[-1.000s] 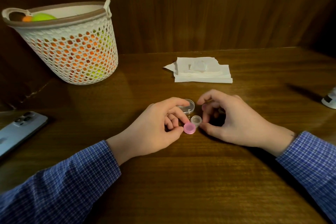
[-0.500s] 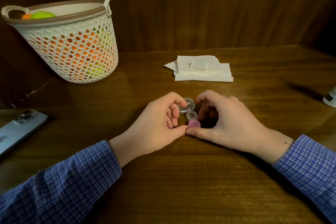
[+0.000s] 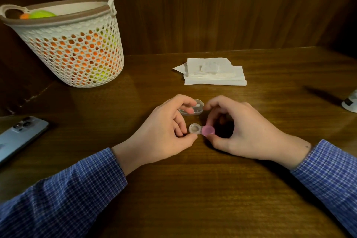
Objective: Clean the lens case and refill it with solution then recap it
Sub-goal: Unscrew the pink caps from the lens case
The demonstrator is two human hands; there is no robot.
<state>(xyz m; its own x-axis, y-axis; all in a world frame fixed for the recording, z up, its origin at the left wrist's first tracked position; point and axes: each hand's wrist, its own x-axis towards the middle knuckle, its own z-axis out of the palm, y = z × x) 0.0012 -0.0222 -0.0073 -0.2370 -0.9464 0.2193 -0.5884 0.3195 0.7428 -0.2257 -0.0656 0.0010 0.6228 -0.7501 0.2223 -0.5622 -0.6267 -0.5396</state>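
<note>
resting mid-table [image 3: 193,199], both hands curled around small lens case [image 3: 201,129]. left hand [image 3: 164,133] pinching open clear well end of case between thumb and fingers, index fingertip touching round clear dish [image 3: 193,107] just behind. right hand [image 3: 241,131] gripping pink cap [image 3: 208,130] on other well, thumb under, fingers arched over; cap seemingly seated, hard to tell. folded white tissues [image 3: 214,73] farther back. perforated basket [image 3: 77,44] with orange and green balls back left. phone [image 3: 19,135] at left edge. white bottle [image 3: 350,102], partly cut off, at right edge.
</note>
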